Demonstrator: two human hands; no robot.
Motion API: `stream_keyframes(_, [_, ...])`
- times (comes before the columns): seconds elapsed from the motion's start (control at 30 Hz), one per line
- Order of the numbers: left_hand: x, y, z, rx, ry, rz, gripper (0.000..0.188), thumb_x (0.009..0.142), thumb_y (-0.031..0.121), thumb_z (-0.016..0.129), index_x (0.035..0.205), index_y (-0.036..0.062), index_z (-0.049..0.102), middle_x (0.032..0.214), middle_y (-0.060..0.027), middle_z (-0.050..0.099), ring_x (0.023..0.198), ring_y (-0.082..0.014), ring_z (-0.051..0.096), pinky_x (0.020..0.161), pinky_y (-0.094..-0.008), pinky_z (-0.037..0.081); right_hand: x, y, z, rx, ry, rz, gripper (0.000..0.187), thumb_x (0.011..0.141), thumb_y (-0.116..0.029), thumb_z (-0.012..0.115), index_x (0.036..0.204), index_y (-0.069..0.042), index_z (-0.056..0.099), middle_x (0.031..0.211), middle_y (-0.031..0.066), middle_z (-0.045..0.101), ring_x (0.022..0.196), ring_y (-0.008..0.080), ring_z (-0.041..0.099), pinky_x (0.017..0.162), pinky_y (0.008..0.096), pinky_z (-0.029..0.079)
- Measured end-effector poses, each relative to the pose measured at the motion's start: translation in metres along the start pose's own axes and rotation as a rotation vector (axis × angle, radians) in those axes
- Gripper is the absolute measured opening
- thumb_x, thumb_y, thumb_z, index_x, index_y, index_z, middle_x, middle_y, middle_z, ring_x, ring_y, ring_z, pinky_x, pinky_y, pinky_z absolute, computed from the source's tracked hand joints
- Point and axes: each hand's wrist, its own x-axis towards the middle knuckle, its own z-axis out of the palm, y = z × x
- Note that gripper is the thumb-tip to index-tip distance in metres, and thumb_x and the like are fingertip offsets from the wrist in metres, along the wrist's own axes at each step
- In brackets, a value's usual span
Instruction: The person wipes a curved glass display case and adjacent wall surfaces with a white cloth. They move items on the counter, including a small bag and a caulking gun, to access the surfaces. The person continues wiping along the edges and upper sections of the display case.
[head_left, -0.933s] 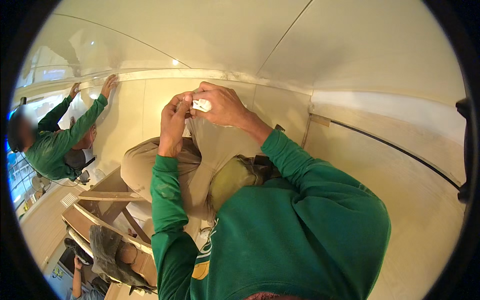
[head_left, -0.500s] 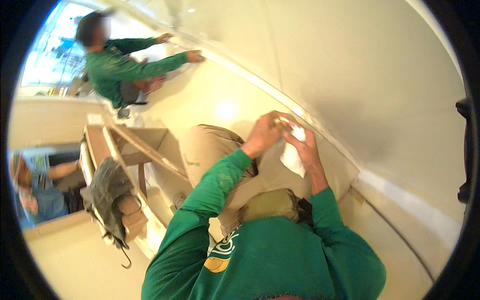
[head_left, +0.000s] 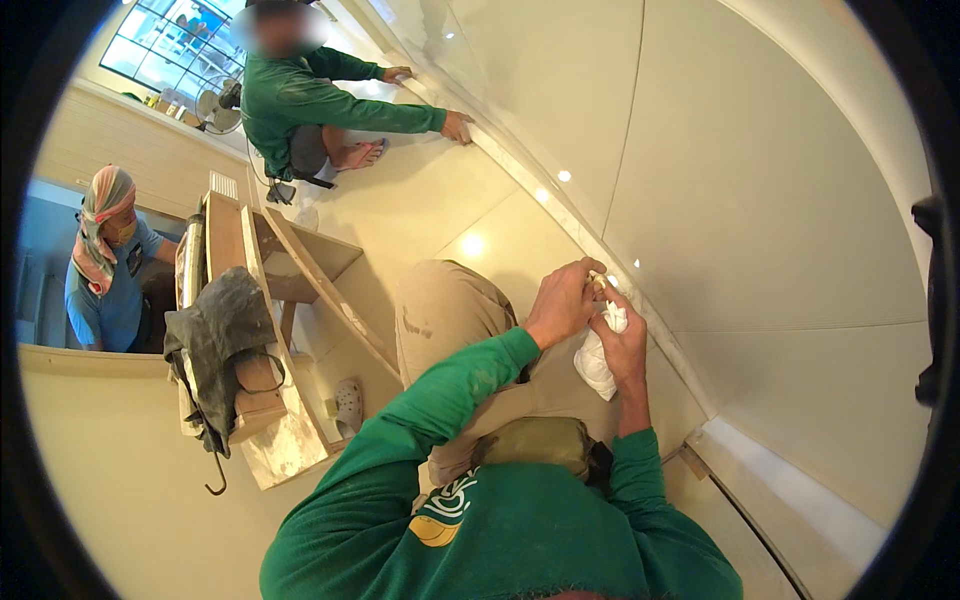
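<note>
Both of my hands are close together in front of my knee, beside the base of the wall. My left hand [head_left: 562, 305] has its fingers closed at a small pale yellowish piece [head_left: 597, 283], too small to name. In my right hand [head_left: 627, 348] is a white crumpled cloth [head_left: 595, 368], bunched at the thumb and hanging below the palm. The right fingertips meet the left ones around the small piece. Just past my hands runs a long pale skirting strip [head_left: 575, 228] at the foot of the grey wall panels [head_left: 760, 190].
A co-worker in green [head_left: 310, 105] squats at the far left, both hands on the strip. Another person in blue [head_left: 115, 270] is in an opening at left. A wooden frame [head_left: 335, 290] carries a dark cloth bag [head_left: 225, 320]; a clog [head_left: 348, 407] lies beside it.
The view has shifted, so the room and co-workers appear farther right. My hands stay together, with the white cloth still in my right hand. The person in blue now shows more fully.
</note>
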Motion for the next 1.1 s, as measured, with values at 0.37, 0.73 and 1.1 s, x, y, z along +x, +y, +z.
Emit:
stream_keyframes(0.37, [0.006, 0.004, -0.005, 0.121, 0.161, 0.142, 0.029, 0.093, -0.002, 0.066, 0.121, 0.0012, 0.073, 0.101, -0.0206, 0.073, 0.092, -0.042, 0.073, 0.079, -0.0495, 0.059, 0.005, -0.014, 0.017, -0.228, 0.051, -0.062, 0.059, 0.094, -0.003, 0.076, 0.151, 0.001, 0.063, 0.143, 0.0217, 0.071, 0.131, 0.0256, 0.069, 0.11, 0.0376, 0.052])
stream_keyframes(0.73, [0.029, -0.014, -0.044, 0.094, 0.363, -0.015, 0.032, 0.094, -0.008, 0.058, 0.116, 0.0024, 0.079, 0.088, -0.013, 0.072, 0.076, -0.0259, 0.07, 0.071, -0.0394, 0.057, 0.009, -0.048, 0.017, -0.036, 0.186, 0.055, 0.026, 0.098, -0.01, 0.075, 0.123, 0.0, 0.079, 0.105, 0.0095, 0.081, 0.1, 0.0151, 0.072, 0.093, 0.0319, 0.055])
stream_keyframes(1.1, [0.018, -0.009, -0.04, -0.843, 0.062, -0.512, 0.022, 0.098, 0.009, 0.051, 0.093, 0.0015, 0.072, 0.076, -0.0039, 0.061, 0.067, -0.0113, 0.051, 0.055, -0.0303, 0.042, 0.011, -0.01, -0.023, -0.055, 0.171, 0.131, 0.018, 0.098, -0.014, 0.076, 0.108, 0.002, 0.077, 0.095, 0.0089, 0.078, 0.091, 0.0171, 0.073, 0.087, 0.032, 0.055])
